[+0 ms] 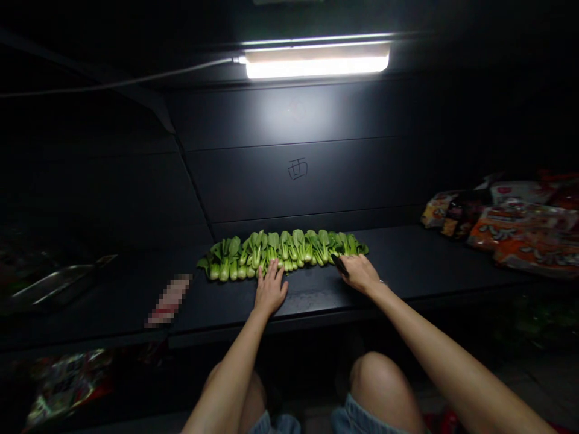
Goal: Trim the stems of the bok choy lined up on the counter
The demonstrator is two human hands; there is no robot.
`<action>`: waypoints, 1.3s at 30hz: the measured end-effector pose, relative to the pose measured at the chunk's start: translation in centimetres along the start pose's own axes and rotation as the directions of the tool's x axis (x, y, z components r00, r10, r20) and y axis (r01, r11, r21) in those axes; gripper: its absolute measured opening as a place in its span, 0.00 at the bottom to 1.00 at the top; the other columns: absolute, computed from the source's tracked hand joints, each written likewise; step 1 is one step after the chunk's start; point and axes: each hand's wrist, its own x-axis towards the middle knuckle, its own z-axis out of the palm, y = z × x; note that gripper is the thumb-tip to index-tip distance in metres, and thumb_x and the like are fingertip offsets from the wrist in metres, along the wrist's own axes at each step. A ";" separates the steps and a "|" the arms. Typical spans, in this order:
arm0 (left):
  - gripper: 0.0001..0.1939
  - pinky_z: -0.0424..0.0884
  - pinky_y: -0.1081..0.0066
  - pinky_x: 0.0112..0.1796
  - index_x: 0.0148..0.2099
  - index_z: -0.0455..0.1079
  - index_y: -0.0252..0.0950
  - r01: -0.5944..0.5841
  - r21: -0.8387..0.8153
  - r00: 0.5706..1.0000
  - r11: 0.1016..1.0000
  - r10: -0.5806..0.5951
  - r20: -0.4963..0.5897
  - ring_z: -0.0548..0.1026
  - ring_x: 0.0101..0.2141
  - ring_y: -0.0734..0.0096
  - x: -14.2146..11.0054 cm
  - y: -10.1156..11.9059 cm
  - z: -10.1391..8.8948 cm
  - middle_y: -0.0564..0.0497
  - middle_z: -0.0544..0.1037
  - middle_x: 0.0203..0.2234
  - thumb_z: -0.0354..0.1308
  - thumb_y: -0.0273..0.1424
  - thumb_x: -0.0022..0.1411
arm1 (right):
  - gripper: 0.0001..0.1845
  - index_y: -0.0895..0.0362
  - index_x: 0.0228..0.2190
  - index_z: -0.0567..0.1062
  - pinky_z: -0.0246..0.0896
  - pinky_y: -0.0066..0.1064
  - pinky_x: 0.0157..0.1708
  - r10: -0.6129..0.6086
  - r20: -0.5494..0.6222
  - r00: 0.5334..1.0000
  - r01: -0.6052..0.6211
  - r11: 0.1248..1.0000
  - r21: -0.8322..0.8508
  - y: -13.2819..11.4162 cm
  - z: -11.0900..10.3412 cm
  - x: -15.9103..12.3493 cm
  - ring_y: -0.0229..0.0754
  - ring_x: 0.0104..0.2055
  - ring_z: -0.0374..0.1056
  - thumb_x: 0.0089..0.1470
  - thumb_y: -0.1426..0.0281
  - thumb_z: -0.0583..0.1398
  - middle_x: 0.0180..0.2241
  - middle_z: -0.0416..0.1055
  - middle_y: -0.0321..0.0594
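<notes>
Small heads of bok choy (298,244) lie packed side by side in a long row on a dark shelf (312,292). Their pale stem ends face me and their leaves point toward the back panel. At the row's front edge, left of its middle, my left hand (270,290) rests with fingers spread, the fingertips touching the stems. My right hand (359,272) is closed around a slim black object (339,265) near the row's right end. Most of that object is hidden by the fingers, so its kind is unclear.
Bagged packaged foods (520,232) are piled on the shelf at far right. To the left sit a metal tray (54,286) and a blurred-out card (169,300). A lit lamp (316,63) hangs above, with a cable (136,81) running left. More packets (67,383) lie below, lower left.
</notes>
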 end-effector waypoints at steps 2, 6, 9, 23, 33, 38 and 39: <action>0.25 0.39 0.47 0.63 0.62 0.60 0.38 -0.002 0.004 1.000 1.000 0.002 -0.002 0.47 0.66 0.61 0.0 0.0 0.0 0.45 0.49 0.67 0.47 0.36 0.64 | 0.14 0.60 0.42 0.71 0.49 0.33 0.42 0.006 -0.006 1.000 -0.006 1.000 -0.008 0.2 0.0 -0.2 0.47 0.46 0.68 0.57 0.67 0.53 0.42 0.75 0.49; 0.25 0.40 0.46 0.63 0.62 0.60 0.38 -0.001 0.009 1.000 1.000 0.002 -0.003 0.48 0.66 0.60 0.0 -0.1 0.1 0.45 0.50 0.66 0.47 0.35 0.64 | 0.14 0.61 0.42 0.71 0.49 0.33 0.43 0.016 -0.003 1.000 -0.016 0.999 -0.028 0.6 0.1 -0.5 0.49 0.47 0.68 0.57 0.68 0.54 0.43 0.74 0.50; 0.25 0.41 0.46 0.63 0.62 0.60 0.37 -0.004 0.012 1.000 1.000 0.004 -0.009 0.48 0.66 0.59 0.0 -0.1 0.1 0.45 0.50 0.66 0.47 0.35 0.64 | 0.13 0.60 0.43 0.71 0.48 0.33 0.43 0.017 -0.004 1.000 -0.017 0.999 -0.031 1.0 0.2 -0.6 0.47 0.46 0.68 0.57 0.69 0.53 0.42 0.75 0.49; 0.25 0.42 0.46 0.63 0.62 0.59 0.34 -0.070 -0.009 0.998 0.998 0.070 -0.005 0.51 0.65 0.59 0.5 0.4 -0.6 0.43 0.56 0.64 0.46 0.33 0.64 | 0.12 0.60 0.41 0.72 0.49 0.32 0.41 0.068 -0.025 0.997 -0.069 0.997 -0.043 3.0 0.0 -1.6 0.46 0.45 0.68 0.57 0.69 0.53 0.42 0.75 0.48; 0.26 0.41 0.47 0.63 0.62 0.59 0.35 -0.078 -0.033 0.997 0.996 0.077 -0.021 0.51 0.65 0.58 1.7 2.6 0.7 0.42 0.56 0.64 0.47 0.35 0.64 | 0.13 0.61 0.42 0.72 0.49 0.32 0.41 0.120 -0.012 0.993 -0.121 0.990 -0.069 3.8 -0.1 -2.1 0.47 0.45 0.68 0.57 0.68 0.54 0.43 0.74 0.50; 0.26 0.41 0.47 0.63 0.62 0.59 0.35 -0.034 -0.028 0.999 0.999 0.035 0.005 0.51 0.65 0.58 1.4 2.8 1.3 0.41 0.56 0.64 0.47 0.36 0.64 | 0.12 0.61 0.41 0.72 0.49 0.32 0.40 0.142 0.012 0.990 -0.140 0.986 -0.086 4.4 -0.2 -2.4 0.47 0.44 0.68 0.56 0.69 0.55 0.42 0.75 0.49; 0.26 0.41 0.47 0.63 0.62 0.59 0.35 -0.030 -0.028 1.000 0.999 0.030 0.009 0.52 0.65 0.58 1.4 2.8 1.3 0.41 0.56 0.64 0.47 0.37 0.64 | 0.12 0.61 0.41 0.72 0.49 0.32 0.40 0.143 0.017 0.990 -0.141 0.986 -0.086 4.5 -0.2 -2.5 0.47 0.44 0.68 0.56 0.69 0.55 0.41 0.75 0.49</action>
